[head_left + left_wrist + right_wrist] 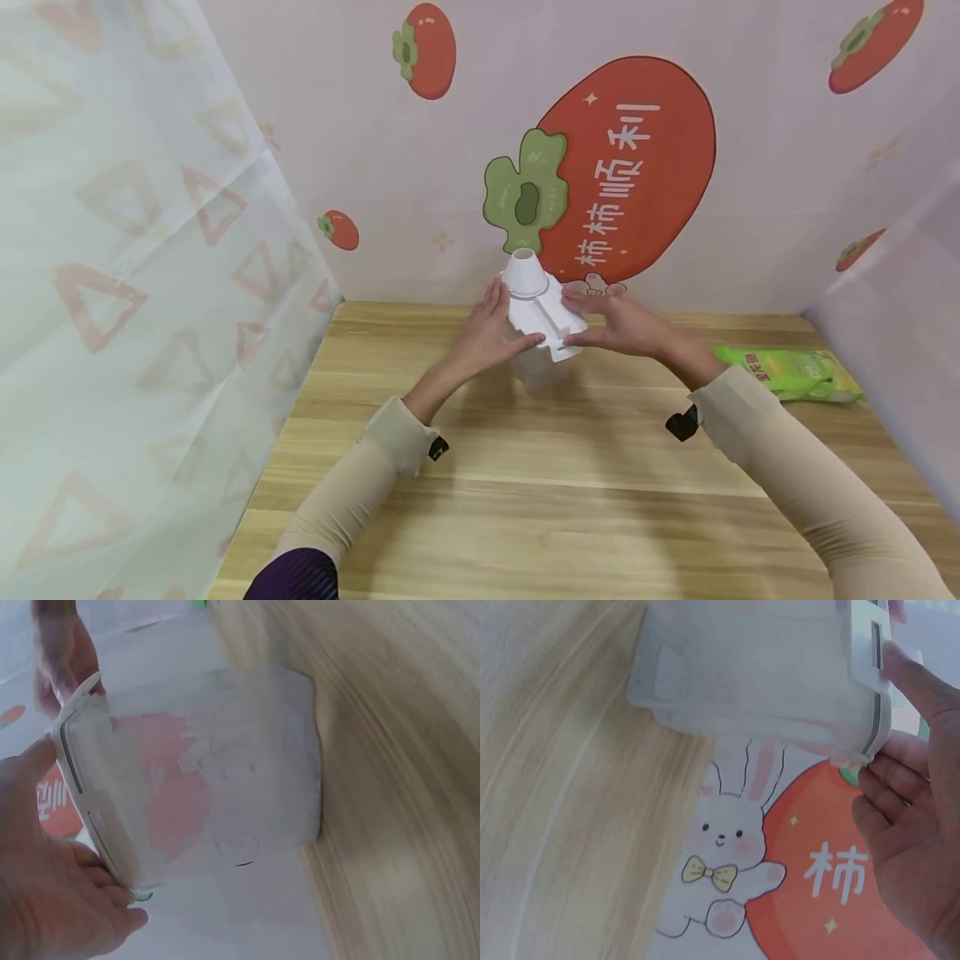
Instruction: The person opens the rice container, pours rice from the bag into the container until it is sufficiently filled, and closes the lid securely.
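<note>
A translucent plastic storage box (540, 372) stands upright near the back of the table. Its white lid (534, 317) carries a white cone-shaped piece (525, 275) with an open narrow top. My left hand (489, 333) grips the left edge of the lid, thumb across the front. On the opposite side, my right hand (621, 323) holds the lid's right edge between thumb and fingers. In the left wrist view the box body (225, 772) looks see-through, with the wall print showing through it. The right wrist view shows a clip flap (866, 649) on the lid's side.
A green printed bag (795, 372) lies at the right rear of the wooden table (525, 517). Behind the box rises a wall sheet (375, 150) printed with persimmons. Further sheets (150, 292) enclose the left and right sides.
</note>
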`<state>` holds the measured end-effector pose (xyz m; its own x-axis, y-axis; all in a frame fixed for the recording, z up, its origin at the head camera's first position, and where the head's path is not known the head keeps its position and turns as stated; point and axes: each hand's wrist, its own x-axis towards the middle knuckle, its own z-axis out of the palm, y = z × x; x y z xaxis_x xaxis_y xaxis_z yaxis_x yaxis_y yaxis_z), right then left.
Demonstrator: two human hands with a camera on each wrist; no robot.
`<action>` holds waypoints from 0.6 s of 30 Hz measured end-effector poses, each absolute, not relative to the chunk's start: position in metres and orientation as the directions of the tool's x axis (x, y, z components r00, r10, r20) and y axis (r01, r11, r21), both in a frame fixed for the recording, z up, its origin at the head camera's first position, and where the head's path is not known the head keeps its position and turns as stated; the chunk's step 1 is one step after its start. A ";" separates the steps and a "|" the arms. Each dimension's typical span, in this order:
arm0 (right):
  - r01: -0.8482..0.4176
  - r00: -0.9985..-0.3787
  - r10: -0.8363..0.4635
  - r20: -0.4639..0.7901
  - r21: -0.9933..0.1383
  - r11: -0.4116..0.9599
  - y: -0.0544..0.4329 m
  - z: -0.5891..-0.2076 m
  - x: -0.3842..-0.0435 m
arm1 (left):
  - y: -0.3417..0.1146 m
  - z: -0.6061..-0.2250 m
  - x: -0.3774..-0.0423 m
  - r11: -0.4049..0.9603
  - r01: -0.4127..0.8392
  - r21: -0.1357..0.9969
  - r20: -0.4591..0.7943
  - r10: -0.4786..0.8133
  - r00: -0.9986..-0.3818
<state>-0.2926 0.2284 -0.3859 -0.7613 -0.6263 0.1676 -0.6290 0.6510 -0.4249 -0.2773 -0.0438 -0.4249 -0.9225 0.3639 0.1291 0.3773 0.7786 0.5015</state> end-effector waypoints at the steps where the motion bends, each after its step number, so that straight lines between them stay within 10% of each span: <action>1: -0.627 -0.765 -0.622 0.167 -0.414 0.660 0.227 -0.386 -0.291 | -0.047 -0.424 -0.278 0.764 0.384 0.518 0.123 0.377 -0.918; 18: -0.605 -0.793 -0.551 0.259 -0.239 0.759 0.188 -0.386 -0.257 | -0.084 -0.419 -0.305 0.597 0.494 0.632 0.067 0.593 -0.802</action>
